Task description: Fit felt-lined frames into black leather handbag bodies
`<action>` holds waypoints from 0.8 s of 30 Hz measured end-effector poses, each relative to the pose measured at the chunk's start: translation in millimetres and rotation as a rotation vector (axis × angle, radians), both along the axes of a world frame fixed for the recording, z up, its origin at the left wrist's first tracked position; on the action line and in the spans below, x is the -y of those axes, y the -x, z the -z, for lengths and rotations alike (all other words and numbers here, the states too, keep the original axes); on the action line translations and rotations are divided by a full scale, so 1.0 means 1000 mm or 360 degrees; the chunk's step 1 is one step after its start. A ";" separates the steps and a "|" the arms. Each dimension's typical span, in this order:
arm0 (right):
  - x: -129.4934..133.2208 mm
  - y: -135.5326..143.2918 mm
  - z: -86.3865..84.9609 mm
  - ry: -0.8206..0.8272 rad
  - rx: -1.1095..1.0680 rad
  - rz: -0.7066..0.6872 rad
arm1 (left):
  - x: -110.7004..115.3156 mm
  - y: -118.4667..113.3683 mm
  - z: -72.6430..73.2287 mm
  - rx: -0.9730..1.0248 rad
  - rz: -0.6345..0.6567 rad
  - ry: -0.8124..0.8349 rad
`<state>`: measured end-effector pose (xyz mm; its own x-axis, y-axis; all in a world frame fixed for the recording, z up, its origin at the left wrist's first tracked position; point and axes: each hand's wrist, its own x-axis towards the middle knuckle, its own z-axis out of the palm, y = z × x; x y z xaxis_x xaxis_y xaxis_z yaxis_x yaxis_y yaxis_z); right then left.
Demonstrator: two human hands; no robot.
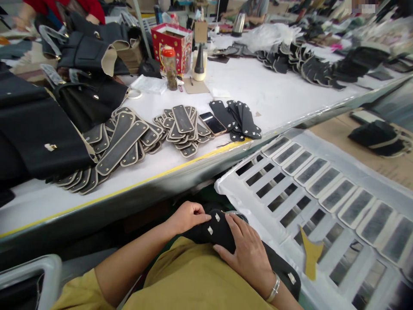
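Note:
A long black piece [284,269] with small pale metal tabs lies across the lap, low in the head view. My left hand [189,217] is at its far left end, thumb and fingertips pressed together by the edge; whether they pinch anything is too small to tell. Over the piece's middle rests my right hand [247,245], fingers spread and lying flat, a silver bangle at its wrist. Two pale tabs [210,230] show on the black surface between the hands.
On the white table [238,86] lie grey strap pieces [121,148], black pieces [247,118], a phone [213,124], a jar [170,71] and black bags [38,125]. A white slatted rack [277,193] holding grey panels stands right. Other people work behind.

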<state>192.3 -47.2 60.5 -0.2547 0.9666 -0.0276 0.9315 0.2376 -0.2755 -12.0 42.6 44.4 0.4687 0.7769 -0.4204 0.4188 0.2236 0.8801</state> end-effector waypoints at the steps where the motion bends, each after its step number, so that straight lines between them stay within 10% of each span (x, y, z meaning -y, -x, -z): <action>1: 0.000 0.000 0.001 -0.0006 0.0006 -0.0004 | 0.001 0.001 0.003 0.0076 -0.0039 0.0079; 7: -0.001 0.002 0.002 -0.0052 0.0041 -0.0015 | 0.009 0.011 0.017 0.0341 -0.0395 0.0095; 14: 0.000 0.001 0.005 -0.0061 0.0068 -0.0033 | 0.021 0.015 0.026 0.0605 0.0008 -0.0191; 24: 0.001 0.001 0.006 -0.0113 0.0078 -0.0014 | 0.029 0.008 0.048 0.0671 -0.0129 -0.0346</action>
